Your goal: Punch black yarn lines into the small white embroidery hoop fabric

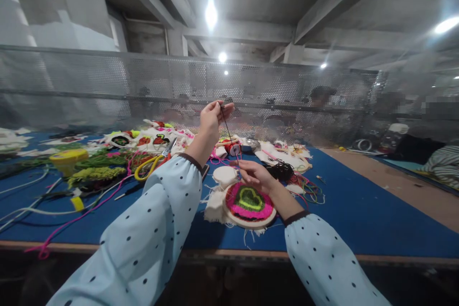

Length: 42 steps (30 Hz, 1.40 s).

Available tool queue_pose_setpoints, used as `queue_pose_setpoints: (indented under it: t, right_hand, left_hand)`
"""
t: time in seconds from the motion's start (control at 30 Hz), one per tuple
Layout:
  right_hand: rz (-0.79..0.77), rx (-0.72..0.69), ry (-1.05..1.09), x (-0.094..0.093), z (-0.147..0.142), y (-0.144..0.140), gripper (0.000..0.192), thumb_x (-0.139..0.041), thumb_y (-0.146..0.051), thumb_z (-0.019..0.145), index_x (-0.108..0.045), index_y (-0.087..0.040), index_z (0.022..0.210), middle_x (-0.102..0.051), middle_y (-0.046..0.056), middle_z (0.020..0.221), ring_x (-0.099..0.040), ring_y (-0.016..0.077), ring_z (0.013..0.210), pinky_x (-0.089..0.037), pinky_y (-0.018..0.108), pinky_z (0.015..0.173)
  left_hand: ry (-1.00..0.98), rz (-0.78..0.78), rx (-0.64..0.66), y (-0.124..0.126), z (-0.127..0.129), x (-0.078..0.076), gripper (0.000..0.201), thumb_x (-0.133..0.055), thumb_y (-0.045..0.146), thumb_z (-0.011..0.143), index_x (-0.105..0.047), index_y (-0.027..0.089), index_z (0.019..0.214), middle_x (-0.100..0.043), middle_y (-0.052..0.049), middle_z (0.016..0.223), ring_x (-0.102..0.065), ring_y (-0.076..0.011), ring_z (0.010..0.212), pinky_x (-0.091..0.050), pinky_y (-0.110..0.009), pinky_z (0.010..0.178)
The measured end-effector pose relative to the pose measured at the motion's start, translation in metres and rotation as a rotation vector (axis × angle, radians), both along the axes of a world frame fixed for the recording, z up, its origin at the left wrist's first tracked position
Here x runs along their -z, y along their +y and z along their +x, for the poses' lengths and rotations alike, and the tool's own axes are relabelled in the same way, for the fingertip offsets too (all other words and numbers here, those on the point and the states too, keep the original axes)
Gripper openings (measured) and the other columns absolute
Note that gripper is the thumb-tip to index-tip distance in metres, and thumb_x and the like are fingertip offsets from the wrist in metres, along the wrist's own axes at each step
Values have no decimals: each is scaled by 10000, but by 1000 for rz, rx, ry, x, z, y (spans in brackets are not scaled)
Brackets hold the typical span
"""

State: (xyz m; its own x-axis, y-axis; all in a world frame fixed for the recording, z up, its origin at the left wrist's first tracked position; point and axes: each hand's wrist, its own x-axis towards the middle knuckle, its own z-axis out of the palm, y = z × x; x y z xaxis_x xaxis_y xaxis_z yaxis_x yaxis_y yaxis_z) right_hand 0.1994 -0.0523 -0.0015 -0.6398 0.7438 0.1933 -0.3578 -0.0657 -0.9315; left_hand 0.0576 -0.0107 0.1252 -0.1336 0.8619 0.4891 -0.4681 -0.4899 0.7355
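Raised in front of the mesh screen, my left hand (pixel 212 117) pinches the upper end of a dark strand of yarn (pixel 226 126). The strand runs down, slightly slanted, to my right hand (pixel 255 174), whose fingers are closed around its lower part. Beneath my right hand lies an embroidery hoop (pixel 251 224) with a pink punched design and a green heart shape, its white cloth edges frayed. A white round piece (pixel 225 175) sits just behind the hoop. Whether a needle is on the strand is too small to tell.
Yellow-handled scissors (pixel 145 168), a yellow tub (pixel 69 160) and green yarn (pixel 96 176) lie left on the blue table (pixel 362 201). Dark yarn (pixel 281 170) is at the right. Finished patches are heaped behind, before a perforated metal screen (pixel 161 76). People sit beyond it.
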Motion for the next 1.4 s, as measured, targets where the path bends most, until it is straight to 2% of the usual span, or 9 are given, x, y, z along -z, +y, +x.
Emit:
queue_pose_setpoints:
  t: [0.2, 0.37, 0.47, 0.6, 0.7, 0.87, 1.07, 1.2, 1.4]
  right_hand:
    - [30, -8, -36, 2, 4, 3, 144, -475, -215, 814, -509, -135, 929, -482, -85, 391, -177, 15, 245, -186, 142, 324]
    - [41, -5, -118, 1, 7, 3, 259, -505, -235, 801, -504, -128, 1037, -516, -74, 425, -204, 12, 252, -174, 143, 327]
    - [51, -32, -139, 2, 6, 3, 218, -515, -244, 795, -532, -112, 967, -499, -74, 407, -188, 8, 253, -179, 144, 326]
    - [69, 72, -121, 2, 10, 6, 150, -552, -261, 771, -524, -129, 836, -484, -78, 393, -210, 2, 252, -145, 133, 312]
    - [70, 124, -133, -2, 16, 6, 181, -557, -263, 774, -531, -127, 890, -508, -68, 417, -235, 2, 258, -134, 127, 308]
    - [30, 26, -152, -10, 20, 0, 297, -517, -239, 797, -527, -116, 1067, -500, -70, 426, -186, 10, 258, -98, 142, 289]
    - [-25, -64, -108, -13, 19, -4, 178, -479, -216, 809, -559, -115, 932, -463, -72, 407, -151, 6, 263, -137, 130, 287]
    - [-19, 15, -126, -12, 26, 3, 131, -483, -210, 805, -540, -140, 901, -477, -81, 424, -139, 4, 256, -170, 125, 295]
    - [59, 270, -288, -6, 28, 14, 166, -504, -251, 797, -567, -131, 892, -511, -60, 453, -198, 12, 272, -263, 153, 345]
  left_hand:
    - [15, 23, -21, -1, -1, 6, 128, -387, 152, 883, -497, 152, 818, -700, -57, 760, -669, -136, 728, -482, -318, 808]
    - [34, 8, -10, -6, -3, 7, 109, -403, 172, 882, -504, 150, 848, -702, -78, 833, -668, -144, 785, -473, -320, 830]
    - [53, 11, 10, -12, 0, 5, 103, -411, 189, 883, -508, 159, 861, -703, -62, 818, -664, -138, 803, -474, -304, 827]
    - [80, 25, 38, -15, 2, 2, 97, -426, 203, 879, -512, 168, 851, -702, -50, 794, -661, -134, 798, -478, -286, 810]
    - [56, 44, 24, -9, -1, 2, 102, -413, 205, 883, -502, 169, 849, -700, -49, 786, -663, -135, 769, -481, -291, 797]
    - [46, 41, 23, -5, -2, 6, 97, -408, 225, 890, -486, 183, 853, -702, -36, 785, -663, -128, 766, -484, -273, 777]
    - [10, 30, 26, -6, 7, 7, 88, -433, 279, 885, -474, 201, 884, -703, -31, 823, -661, -124, 791, -486, -250, 757]
    - [12, 35, 17, 0, 7, 8, 82, -430, 270, 885, -473, 200, 876, -702, -32, 809, -662, -133, 792, -489, -255, 746]
    - [-8, -1, -33, 11, 5, 19, 81, -407, 217, 886, -451, 191, 824, -693, -24, 754, -658, -116, 695, -485, -240, 692]
